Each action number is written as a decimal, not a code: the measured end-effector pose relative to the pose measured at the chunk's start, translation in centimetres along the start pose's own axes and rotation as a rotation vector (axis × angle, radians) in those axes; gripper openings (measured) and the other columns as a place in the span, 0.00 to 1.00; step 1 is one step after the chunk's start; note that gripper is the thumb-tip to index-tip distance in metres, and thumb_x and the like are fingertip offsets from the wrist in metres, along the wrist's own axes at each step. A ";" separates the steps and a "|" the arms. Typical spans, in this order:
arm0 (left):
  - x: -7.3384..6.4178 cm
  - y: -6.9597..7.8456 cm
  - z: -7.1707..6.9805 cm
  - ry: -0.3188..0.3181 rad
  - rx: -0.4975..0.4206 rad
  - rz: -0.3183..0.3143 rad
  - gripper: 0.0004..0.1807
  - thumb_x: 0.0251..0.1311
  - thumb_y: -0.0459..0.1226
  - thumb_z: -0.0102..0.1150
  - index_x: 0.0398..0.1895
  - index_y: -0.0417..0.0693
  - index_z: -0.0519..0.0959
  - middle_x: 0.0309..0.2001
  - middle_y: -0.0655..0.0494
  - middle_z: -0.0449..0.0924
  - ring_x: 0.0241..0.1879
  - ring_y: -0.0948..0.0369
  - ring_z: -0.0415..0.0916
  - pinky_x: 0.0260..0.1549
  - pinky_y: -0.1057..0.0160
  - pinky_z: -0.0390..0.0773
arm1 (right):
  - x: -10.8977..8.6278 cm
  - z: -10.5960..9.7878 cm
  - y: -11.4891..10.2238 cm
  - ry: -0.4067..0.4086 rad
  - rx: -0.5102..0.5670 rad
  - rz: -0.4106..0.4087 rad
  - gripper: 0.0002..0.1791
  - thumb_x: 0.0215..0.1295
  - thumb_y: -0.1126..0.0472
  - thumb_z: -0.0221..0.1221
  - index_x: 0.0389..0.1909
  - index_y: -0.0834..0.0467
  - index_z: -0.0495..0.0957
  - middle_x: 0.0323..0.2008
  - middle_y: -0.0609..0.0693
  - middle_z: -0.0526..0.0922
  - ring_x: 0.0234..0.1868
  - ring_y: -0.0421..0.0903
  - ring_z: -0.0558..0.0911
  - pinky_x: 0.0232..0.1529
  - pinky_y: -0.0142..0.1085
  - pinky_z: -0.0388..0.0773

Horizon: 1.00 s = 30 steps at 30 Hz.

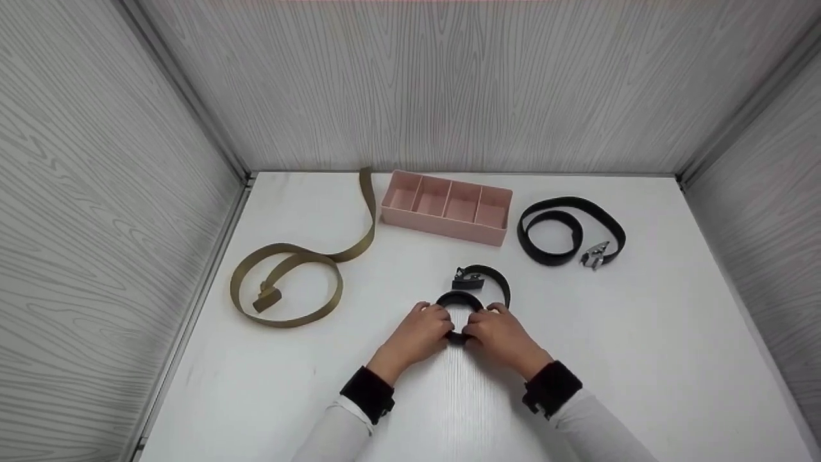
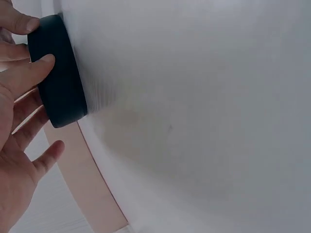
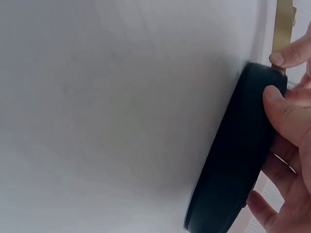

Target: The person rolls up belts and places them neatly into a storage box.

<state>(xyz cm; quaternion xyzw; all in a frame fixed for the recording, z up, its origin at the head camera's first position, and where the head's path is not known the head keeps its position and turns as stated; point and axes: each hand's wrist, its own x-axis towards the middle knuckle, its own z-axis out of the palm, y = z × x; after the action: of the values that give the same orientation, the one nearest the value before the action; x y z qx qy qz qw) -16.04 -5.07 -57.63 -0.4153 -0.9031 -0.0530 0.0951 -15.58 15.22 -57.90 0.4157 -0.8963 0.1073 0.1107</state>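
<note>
Both hands grip a black belt that is partly coiled into a ring on the white table. My left hand (image 1: 423, 332) holds the ring's left side, and my right hand (image 1: 503, 337) its right side. From the ring, the black belt (image 1: 497, 277) curves away to a dark buckle (image 1: 468, 280) just beyond the hands. In the left wrist view the thumb presses the outer face of the coiled band (image 2: 57, 73). The right wrist view shows the other thumb on the dark band (image 3: 238, 150), with fingers behind it.
A pink tray (image 1: 442, 226) with several compartments stands at the back. Left of it lies an olive webbing belt (image 1: 285, 323), loosely looped, one end reaching the back edge. Another black belt (image 1: 551, 258) with a silver buckle (image 1: 595, 255) lies to the right. Walls enclose the back and sides.
</note>
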 end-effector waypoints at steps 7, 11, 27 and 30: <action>0.0 -0.1 0.3 0.055 0.059 0.065 0.02 0.45 0.41 0.63 0.25 0.60 0.82 0.30 0.65 0.75 0.34 0.62 0.72 0.46 0.53 0.69 | -0.1 -0.3 0.0 0.001 0.004 -0.051 0.09 0.42 0.53 0.68 0.24 0.51 0.81 0.28 0.43 0.77 0.32 0.44 0.76 0.45 0.46 0.67; 0.0 -0.8 0.3 0.012 -0.021 0.079 0.04 0.44 0.42 0.65 0.26 0.60 0.83 0.33 0.66 0.77 0.40 0.62 0.71 0.48 0.55 0.67 | -0.4 -1.0 0.8 -0.040 0.081 -0.030 0.13 0.39 0.58 0.70 0.30 0.52 0.82 0.36 0.44 0.78 0.43 0.45 0.75 0.48 0.48 0.65; 0.0 0.2 0.3 -0.003 -0.067 -0.012 0.04 0.47 0.42 0.65 0.28 0.56 0.81 0.32 0.63 0.75 0.38 0.62 0.72 0.45 0.58 0.68 | -0.3 -0.2 0.4 0.035 0.100 0.038 0.06 0.42 0.54 0.68 0.24 0.47 0.82 0.28 0.41 0.74 0.34 0.43 0.73 0.42 0.45 0.65; 0.1 0.3 0.4 0.013 -0.043 -0.003 0.07 0.45 0.44 0.66 0.27 0.56 0.82 0.31 0.63 0.76 0.36 0.62 0.73 0.44 0.58 0.69 | -0.3 0.1 0.3 0.061 0.091 0.028 0.05 0.43 0.55 0.67 0.24 0.47 0.82 0.27 0.41 0.74 0.33 0.43 0.73 0.38 0.44 0.66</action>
<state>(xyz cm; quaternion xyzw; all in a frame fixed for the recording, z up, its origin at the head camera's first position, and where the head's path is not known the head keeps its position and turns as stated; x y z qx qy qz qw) -15.90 -4.76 -58.01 -0.4156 -0.9018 -0.0753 0.0919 -15.65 15.56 -58.05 0.4042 -0.8925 0.1620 0.1175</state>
